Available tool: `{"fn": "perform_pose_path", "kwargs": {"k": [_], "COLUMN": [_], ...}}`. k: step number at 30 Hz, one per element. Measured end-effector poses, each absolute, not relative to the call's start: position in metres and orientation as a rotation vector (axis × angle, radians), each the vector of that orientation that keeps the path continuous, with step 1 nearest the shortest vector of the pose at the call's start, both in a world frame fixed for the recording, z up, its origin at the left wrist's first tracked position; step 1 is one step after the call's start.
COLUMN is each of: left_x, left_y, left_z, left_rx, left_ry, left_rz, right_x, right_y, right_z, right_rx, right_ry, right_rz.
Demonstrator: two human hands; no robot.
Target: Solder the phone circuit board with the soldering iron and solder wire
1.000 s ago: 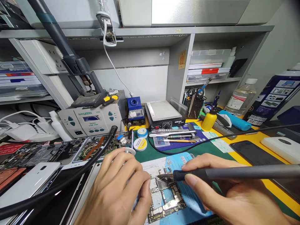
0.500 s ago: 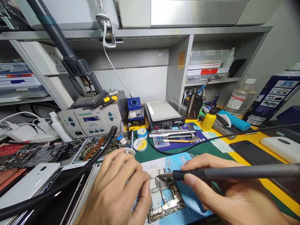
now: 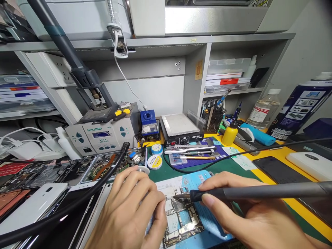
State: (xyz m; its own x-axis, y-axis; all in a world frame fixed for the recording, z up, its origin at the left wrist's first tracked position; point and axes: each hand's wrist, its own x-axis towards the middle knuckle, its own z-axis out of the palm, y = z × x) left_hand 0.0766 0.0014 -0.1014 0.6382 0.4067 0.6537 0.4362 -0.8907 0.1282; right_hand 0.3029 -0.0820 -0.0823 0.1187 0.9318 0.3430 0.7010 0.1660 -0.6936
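My right hand [image 3: 249,207] grips a soldering iron [image 3: 259,192] between thumb and fingers, like a pen. The iron points left, and its tip [image 3: 178,196] is at the upper part of a phone circuit board [image 3: 188,226], at or just above the surface. The board lies on a blue-and-white sheet [image 3: 204,214]. Left of the board, my left hand [image 3: 129,211] is closed, fingers curled; whatever it holds is hidden behind them. Just beyond its fingertips shows a round, white-rimmed disc [image 3: 143,169], partly covered by the hand.
A black hose [image 3: 103,183] crosses the left side over phones and boards. Behind are round tins [image 3: 155,162], a hot-air station [image 3: 101,138], a heating plate [image 3: 181,126] and several pen-like tools. A black cable [image 3: 233,154] runs across the right, near a yellow bottle [image 3: 230,135].
The camera view has tilted up slightly, so the background sits lower. Both hands and the iron look nearly unmoved, with the tip still at the board's upper part.
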Motion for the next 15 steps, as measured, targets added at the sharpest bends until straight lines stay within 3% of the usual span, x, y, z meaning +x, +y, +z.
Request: {"fn": "perform_pose_path", "kwargs": {"k": [15], "left_x": [0.0781], "left_y": [0.0031], "left_z": [-0.1005], "left_rx": [-2.82], "left_ry": [-0.705], "left_rz": [-1.093], "right_x": [0.3018], "right_y": [-0.0867], "right_z": [-0.0825], "right_rx": [-1.616], "right_ry": [-1.575], "right_rz": [0.525]}}
